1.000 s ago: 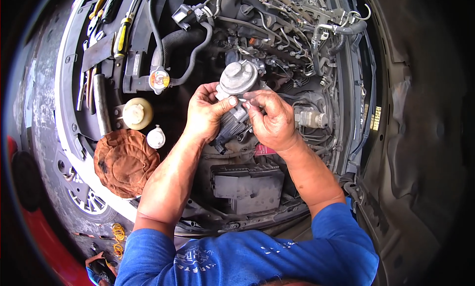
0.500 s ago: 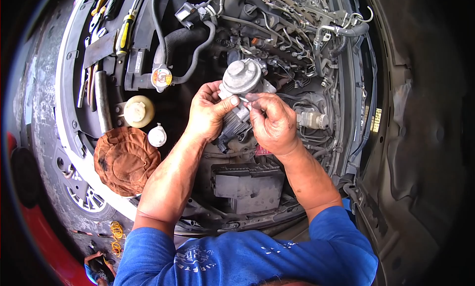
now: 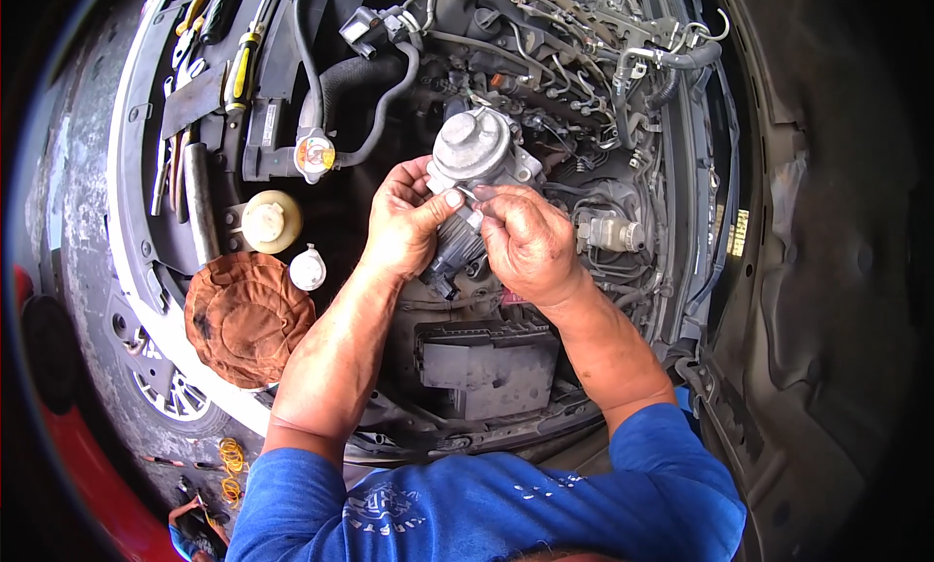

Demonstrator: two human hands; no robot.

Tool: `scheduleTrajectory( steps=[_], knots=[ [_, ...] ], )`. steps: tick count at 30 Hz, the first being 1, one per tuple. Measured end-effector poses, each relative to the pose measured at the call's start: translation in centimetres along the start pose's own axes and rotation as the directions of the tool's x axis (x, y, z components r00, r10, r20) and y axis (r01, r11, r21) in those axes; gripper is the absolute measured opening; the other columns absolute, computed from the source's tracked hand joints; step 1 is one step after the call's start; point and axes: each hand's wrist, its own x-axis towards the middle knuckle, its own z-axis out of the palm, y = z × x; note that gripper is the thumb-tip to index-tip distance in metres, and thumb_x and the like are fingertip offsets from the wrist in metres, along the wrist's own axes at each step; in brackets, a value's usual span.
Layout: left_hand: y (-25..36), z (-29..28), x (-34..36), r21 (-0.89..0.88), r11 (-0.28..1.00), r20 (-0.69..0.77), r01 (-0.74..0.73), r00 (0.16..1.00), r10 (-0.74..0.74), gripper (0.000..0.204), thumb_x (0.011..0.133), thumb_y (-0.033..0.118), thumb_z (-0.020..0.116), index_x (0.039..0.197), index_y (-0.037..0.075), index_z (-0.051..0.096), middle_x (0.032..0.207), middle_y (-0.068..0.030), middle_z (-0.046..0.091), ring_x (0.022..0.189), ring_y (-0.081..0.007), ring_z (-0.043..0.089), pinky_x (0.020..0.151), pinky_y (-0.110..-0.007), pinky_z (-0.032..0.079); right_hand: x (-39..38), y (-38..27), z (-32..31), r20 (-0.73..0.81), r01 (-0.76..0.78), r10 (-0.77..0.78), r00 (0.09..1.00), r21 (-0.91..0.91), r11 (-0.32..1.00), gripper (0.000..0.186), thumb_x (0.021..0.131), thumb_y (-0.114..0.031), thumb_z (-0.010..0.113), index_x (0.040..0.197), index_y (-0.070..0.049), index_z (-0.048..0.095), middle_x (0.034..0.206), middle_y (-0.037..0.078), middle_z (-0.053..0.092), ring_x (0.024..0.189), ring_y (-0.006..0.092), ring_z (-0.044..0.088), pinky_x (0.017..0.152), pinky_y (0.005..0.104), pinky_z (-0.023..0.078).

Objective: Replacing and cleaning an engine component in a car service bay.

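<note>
A silver metal valve-like part (image 3: 467, 142) with a round cap and a ribbed lower body sits in the middle of the engine bay. My left hand (image 3: 407, 219) grips its left side, thumb on the front near a small thin metal piece (image 3: 467, 192). My right hand (image 3: 528, 239) pinches at that small piece, fingertips against the front of the part below the cap; exactly how the piece is seated is hidden.
Hand tools (image 3: 236, 75) lie along the left body edge. A brown cloth (image 3: 248, 324), cream reservoir (image 3: 270, 221) and white cap (image 3: 307, 267) are lower left; a black box (image 3: 486, 372) is below. The raised hood (image 3: 817, 270) fills the right. Another person (image 3: 190, 528) is at bottom left.
The silver part has shifted slightly upward. My right fingertips have moved a little left, closer in on the small piece, which shows less than half a second ago.
</note>
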Motion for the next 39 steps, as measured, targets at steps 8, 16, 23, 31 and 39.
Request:
scheduleTrajectory(
  steps=[8, 16, 23, 31, 39],
  knots=[
    [0.5, 0.3, 0.0, -0.034, 0.999, 0.024, 0.026, 0.999, -0.025, 0.051, 0.079, 0.003, 0.078, 0.121, -0.004, 0.051, 0.109, -0.011, 0.064, 0.099, -0.0175, 0.063, 0.089, -0.031, 0.051, 0.4, -1.1, -2.4, 0.245, -0.446, 0.379, 0.892, 0.358, 0.82, 0.02, 0.078, 0.005, 0.066, 0.096, 0.002, 0.059, 0.094, 0.018, 0.064, 0.078, 0.0319, 0.066, 0.07, 0.0344, 0.054],
    [0.1, 0.0, -0.1, -0.037, 0.996, 0.046, 0.08, 0.996, -0.079, 0.052, 0.076, 0.002, 0.08, 0.119, -0.005, 0.051, 0.108, -0.0123, 0.065, 0.1, -0.018, 0.063, 0.093, -0.035, 0.052, 2.5, 0.3, -3.3, 0.207, -0.202, 0.195, 0.959, 0.014, 0.979, 0.038, 0.068, -0.013, 0.085, 0.093, -0.002, 0.059, 0.085, 0.011, 0.058, 0.072, 0.029, 0.06, 0.063, 0.0362, 0.051],
    [0.0, 0.5, -0.4, -0.025, 0.99, 0.151, 0.14, 0.979, -0.134, 0.051, 0.077, 0.002, 0.079, 0.12, -0.004, 0.052, 0.107, -0.0132, 0.067, 0.097, -0.0188, 0.065, 0.091, -0.034, 0.054, 2.9, 7.1, -5.7, 0.49, -0.62, 0.42, 0.764, 0.373, 0.691, 0.136, 0.047, -0.048, 0.094, 0.15, 0.001, 0.02, 0.149, 0.022, 0.036, 0.137, 0.0316, 0.037, 0.113, 0.0419, 0.03],
    [0.3, 0.1, -0.5, -0.003, 0.98, 0.188, 0.198, 0.963, -0.194, 0.067, 0.071, 0.005, 0.085, 0.126, -0.004, 0.047, 0.113, -0.0129, 0.065, 0.104, -0.0197, 0.063, 0.094, -0.035, 0.051, 2.2, 7.0, -4.0, 0.58, -0.719, 0.426, 0.695, 0.565, 0.405, 0.102, 0.05, -0.04, 0.097, 0.129, 0.001, 0.048, 0.117, 0.007, 0.061, 0.111, 0.0165, 0.056, 0.101, 0.032, 0.043],
    [-0.3, 0.0, -0.8, 0.659, 0.743, 0.177, -0.116, 0.984, -0.003, 0.097, 0.053, 0.016, 0.096, 0.132, -0.003, 0.043, 0.119, -0.0144, 0.06, 0.117, -0.0222, 0.055, 0.103, -0.037, 0.043, -0.4, 6.1, -3.6, 0.436, -0.601, 0.414, 0.799, 0.592, 0.536, 0.098, 0.048, -0.031, 0.097, 0.126, 0.0, 0.045, 0.114, 0.007, 0.06, 0.108, 0.0158, 0.057, 0.098, 0.0313, 0.044]
  ],
)
